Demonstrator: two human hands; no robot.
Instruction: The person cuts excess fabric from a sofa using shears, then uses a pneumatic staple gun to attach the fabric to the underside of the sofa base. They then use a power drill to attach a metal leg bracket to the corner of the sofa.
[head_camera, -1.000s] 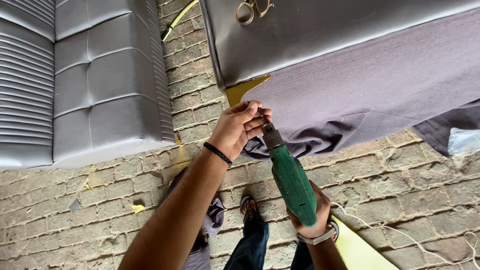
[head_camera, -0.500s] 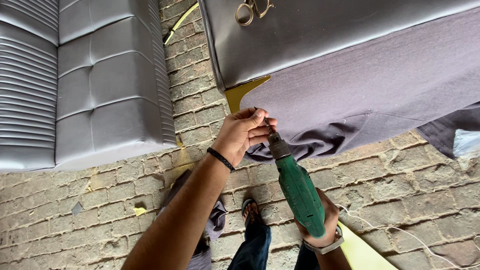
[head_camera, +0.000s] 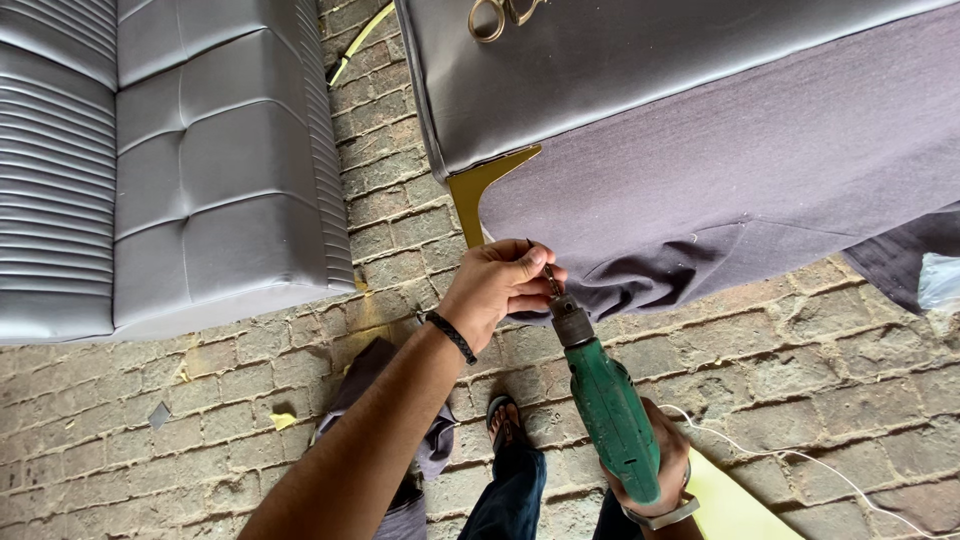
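Fingertips (head_camera: 528, 268) of the left hand (head_camera: 495, 290) pinch together around the thin bit (head_camera: 550, 280) at the nose of the drill (head_camera: 605, 400), thumb pressed on top. The bit and the metal chuck (head_camera: 572, 325) lie just right of those fingers, and the drill's long axis runs from the chuck down and to the right, toward the right hand (head_camera: 665, 470). That hand wraps the rear of the green plastic body, fingers closed around it; the trigger is hidden. The left hand is nearer the tip, which meets the limp dark grey cloth (head_camera: 720, 190) under the tipped sofa (head_camera: 640, 60); whether it touches the cloth I cannot tell. Beside it a yellow metal leg (head_camera: 478, 185) juts out. Grey padded cushions (head_camera: 160, 160), smooth and tufted, rest on the rough brick floor (head_camera: 800, 370). Brass scissors (head_camera: 495, 15) lie on the sofa.
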